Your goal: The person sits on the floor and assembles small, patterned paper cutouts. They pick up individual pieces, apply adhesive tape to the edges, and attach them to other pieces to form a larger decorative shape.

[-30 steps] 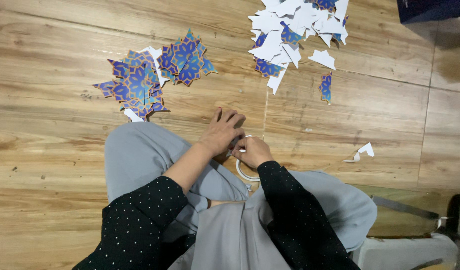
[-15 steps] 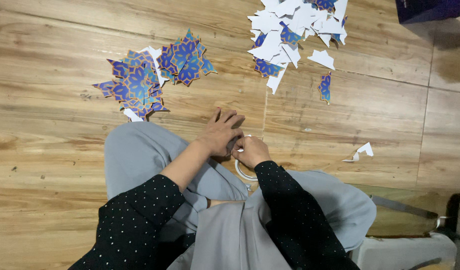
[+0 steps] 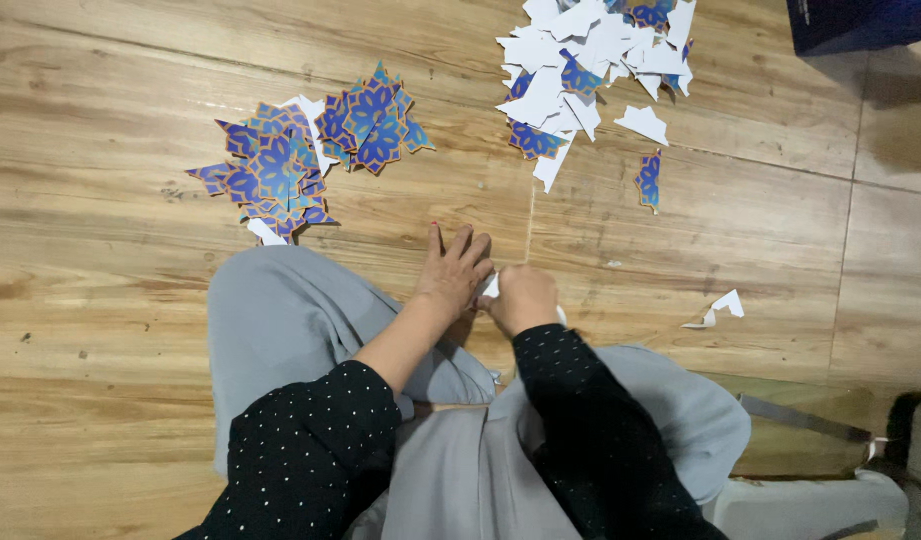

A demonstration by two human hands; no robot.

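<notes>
My left hand [image 3: 456,270] lies low over the wooden floor [image 3: 111,250] in front of my knees, fingers stretched forward; its thumb side is hidden. My right hand [image 3: 524,297] is curled closed right beside it, touching it. A small white piece [image 3: 491,287] shows between the two hands, and a curved white edge [image 3: 561,316] peeks out under the right hand. What the white thing is cannot be made out. Both arms wear black dotted sleeves [image 3: 311,440].
Two piles of blue patterned star-shaped paper cut-outs [image 3: 276,170] [image 3: 373,115] lie at the left. A heap of white and blue paper offcuts [image 3: 591,50] is at the top. One blue scrap [image 3: 649,180] and a white scrap [image 3: 726,303] lie at the right. A dark blue box [image 3: 861,22] sits top right.
The hands have stayed in the same place, with only small finger movement. The white ring seen under the right hand earlier is now mostly covered.
</notes>
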